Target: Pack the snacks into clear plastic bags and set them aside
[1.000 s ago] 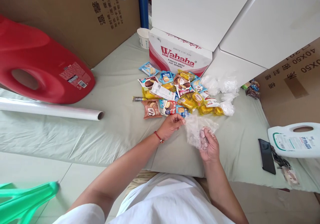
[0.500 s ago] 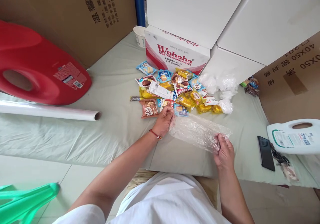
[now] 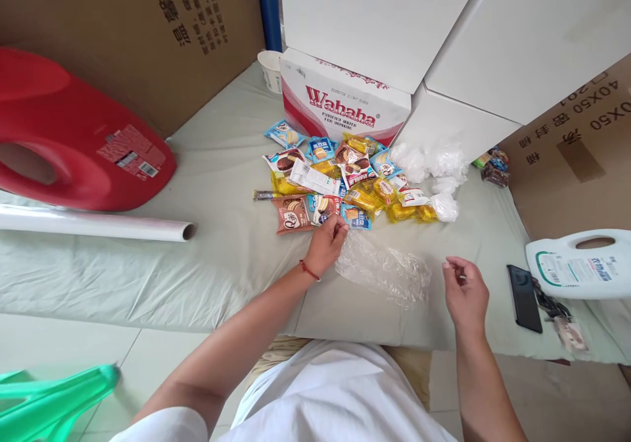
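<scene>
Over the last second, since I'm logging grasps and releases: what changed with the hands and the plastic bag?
The right hand let go of the clear plastic bag and drew off rightward, empty. The bag, bunched then stretched between the hands, now lies spread on the green sheet. The left hand still pinches its left edge. Snack packets, Wahaha box and phone stayed put.

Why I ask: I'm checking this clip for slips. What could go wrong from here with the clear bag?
Only the left hand pinches the clear bag; the right hand is off it, so the limp film may slip or collapse shut. The left hand could nudge the snack packets beside it.
</scene>
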Demonstrator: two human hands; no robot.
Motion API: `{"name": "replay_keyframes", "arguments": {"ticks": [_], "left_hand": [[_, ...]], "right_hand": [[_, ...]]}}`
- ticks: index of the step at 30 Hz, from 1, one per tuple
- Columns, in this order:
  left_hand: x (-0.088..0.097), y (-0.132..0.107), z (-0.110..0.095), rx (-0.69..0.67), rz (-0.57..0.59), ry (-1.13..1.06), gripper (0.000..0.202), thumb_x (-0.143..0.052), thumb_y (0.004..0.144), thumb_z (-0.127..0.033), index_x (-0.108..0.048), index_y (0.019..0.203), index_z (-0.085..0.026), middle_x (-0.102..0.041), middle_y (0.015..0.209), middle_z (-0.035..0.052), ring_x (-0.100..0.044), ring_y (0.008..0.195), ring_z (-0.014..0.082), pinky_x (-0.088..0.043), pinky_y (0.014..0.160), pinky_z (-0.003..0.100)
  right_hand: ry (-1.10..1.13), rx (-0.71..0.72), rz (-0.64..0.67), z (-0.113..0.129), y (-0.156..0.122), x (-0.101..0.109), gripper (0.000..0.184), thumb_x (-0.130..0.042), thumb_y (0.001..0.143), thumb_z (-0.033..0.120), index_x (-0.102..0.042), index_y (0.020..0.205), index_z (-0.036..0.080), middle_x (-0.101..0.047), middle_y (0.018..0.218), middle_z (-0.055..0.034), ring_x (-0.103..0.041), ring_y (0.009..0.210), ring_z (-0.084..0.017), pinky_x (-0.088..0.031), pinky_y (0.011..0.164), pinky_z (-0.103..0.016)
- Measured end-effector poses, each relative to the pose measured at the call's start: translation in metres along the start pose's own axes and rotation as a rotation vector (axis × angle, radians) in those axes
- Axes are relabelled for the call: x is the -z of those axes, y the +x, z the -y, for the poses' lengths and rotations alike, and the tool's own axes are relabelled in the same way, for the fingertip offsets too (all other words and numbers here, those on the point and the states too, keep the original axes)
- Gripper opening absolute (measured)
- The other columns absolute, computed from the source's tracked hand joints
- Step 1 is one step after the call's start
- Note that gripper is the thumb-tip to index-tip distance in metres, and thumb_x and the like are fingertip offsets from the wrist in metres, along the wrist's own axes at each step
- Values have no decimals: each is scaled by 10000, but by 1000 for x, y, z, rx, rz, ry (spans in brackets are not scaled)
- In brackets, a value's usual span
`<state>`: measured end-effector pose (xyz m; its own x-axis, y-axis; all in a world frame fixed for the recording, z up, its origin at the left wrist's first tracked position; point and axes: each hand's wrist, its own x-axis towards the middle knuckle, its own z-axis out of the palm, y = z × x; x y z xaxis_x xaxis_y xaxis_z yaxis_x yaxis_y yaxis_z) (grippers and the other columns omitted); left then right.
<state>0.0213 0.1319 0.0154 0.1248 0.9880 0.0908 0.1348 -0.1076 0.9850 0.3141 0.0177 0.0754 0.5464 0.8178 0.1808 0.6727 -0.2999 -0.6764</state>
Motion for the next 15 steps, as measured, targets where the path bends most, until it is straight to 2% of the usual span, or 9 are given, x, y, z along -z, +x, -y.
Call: {"name": "replay_keyframes", "arguments": {"ticks": [1,3,5,7,10,12,15], "left_hand": [[-1,-1,0,5,20,-20,196,-539,953,-381,-505,852,-216,-510,683,-44,-481,606,128,-371,605,268],[-2,-2,1,25,76,-90,200,-555,945,-397,-509,872,-216,-545,704,-37,-527,598,129,-397,598,271],[-4,-2,2,58,132,-194,222,-608,914,-410,-513,878,-213,-594,749,-20,-583,627,135,-444,620,275],[-4,-2,2,94,164,-312,257,-681,859,-401,-510,878,-210,-633,808,-1,-621,691,143,-493,668,282],[-3,0,2,128,171,-452,319,-753,781,-349,-502,922,-212,-655,874,8,-623,741,135,-524,692,273],[-2,1,2,138,173,-485,385,-775,743,-311,-506,1000,-213,-657,907,2,-603,684,110,-512,657,256],[-1,1,1,164,189,-491,538,-792,702,-276,-513,1158,-214,-651,917,-11,-557,585,79,-481,602,244]], "right_hand": [[76,13,32,12,2,-4,353,-643,862,493,-728,1022,190,-702,977,-73,-618,811,-193,-507,798,-343],[232,44,202,39,7,-20,320,-658,871,479,-730,1010,200,-702,909,-46,-608,762,-175,-502,741,-309],[294,123,368,61,12,-43,282,-664,868,453,-739,968,201,-686,884,-34,-566,696,-150,-480,678,-282],[304,175,465,76,17,-68,268,-668,851,438,-743,950,200,-681,920,-34,-522,646,-128,-462,639,-268],[302,133,576,84,23,-98,387,-707,798,460,-726,1086,202,-694,1063,-52,-471,593,-102,-436,585,-261],[325,78,670,83,26,-111,505,-745,758,488,-701,1171,200,-700,1099,-59,-459,582,-98,-419,569,-260],[427,48,769,82,31,-118,431,-760,744,503,-735,1032,183,-686,864,-18,-466,596,-115,-386,580,-257]]}}
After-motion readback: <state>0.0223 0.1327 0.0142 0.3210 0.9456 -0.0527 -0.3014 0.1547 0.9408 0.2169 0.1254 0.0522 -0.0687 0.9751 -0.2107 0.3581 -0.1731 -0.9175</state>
